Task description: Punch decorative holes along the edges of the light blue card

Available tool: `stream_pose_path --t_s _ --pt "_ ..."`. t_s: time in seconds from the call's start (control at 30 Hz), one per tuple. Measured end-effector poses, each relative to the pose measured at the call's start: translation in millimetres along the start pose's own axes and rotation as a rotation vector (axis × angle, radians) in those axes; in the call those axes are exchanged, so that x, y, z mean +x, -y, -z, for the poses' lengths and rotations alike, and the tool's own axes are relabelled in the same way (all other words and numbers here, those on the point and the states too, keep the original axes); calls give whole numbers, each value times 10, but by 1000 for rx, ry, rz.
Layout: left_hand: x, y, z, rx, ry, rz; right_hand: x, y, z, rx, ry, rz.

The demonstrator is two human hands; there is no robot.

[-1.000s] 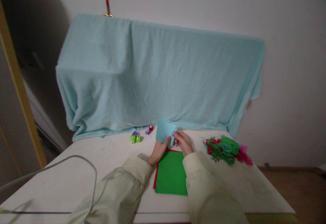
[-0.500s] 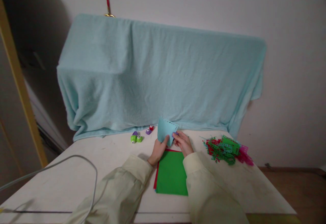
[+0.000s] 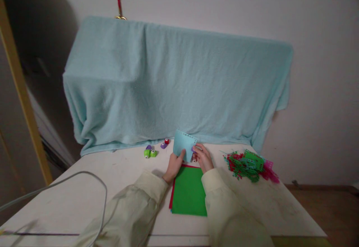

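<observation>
My left hand (image 3: 174, 166) pinches a light blue sheet of paper (image 3: 183, 144) by its lower part, the thumb lying on its face. A row of small punched holes runs along the sheet's top edge. My right hand (image 3: 203, 158) is closed at the sheet's right edge around a small purple paper punch (image 3: 193, 149), mostly hidden by the fingers. Below both hands lies a stack of coloured paper (image 3: 189, 192), green on top with red showing at its left edge.
Several small punches with eyes (image 3: 150, 153) stand left of my hands, in green, purple and red. To the right is a heap of punched paper scraps (image 3: 246, 165). A blue cloth (image 3: 179, 78) drapes behind the table. A grey cable (image 3: 105, 198) loops at the left front.
The blue sheet has turned slightly and its face shows flatter toward me. My right hand has shifted slightly along the sheet's right edge, fingers lifting a little.
</observation>
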State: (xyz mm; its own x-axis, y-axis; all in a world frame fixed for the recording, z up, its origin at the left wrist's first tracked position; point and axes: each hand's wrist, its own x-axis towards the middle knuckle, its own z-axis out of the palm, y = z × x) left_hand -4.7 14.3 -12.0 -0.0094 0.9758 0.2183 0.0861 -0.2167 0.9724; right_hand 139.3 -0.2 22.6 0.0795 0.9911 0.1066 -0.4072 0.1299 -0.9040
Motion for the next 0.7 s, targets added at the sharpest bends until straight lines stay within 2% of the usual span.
stream_pose_path --t_s 0.23,0.7 --pt "-8 -21 -9 -25 10 -55 8 -1 -2 5 -15 -13" --pt "-48 -21 -29 4 87 -25 36 -25 18 -2 -44 -51"
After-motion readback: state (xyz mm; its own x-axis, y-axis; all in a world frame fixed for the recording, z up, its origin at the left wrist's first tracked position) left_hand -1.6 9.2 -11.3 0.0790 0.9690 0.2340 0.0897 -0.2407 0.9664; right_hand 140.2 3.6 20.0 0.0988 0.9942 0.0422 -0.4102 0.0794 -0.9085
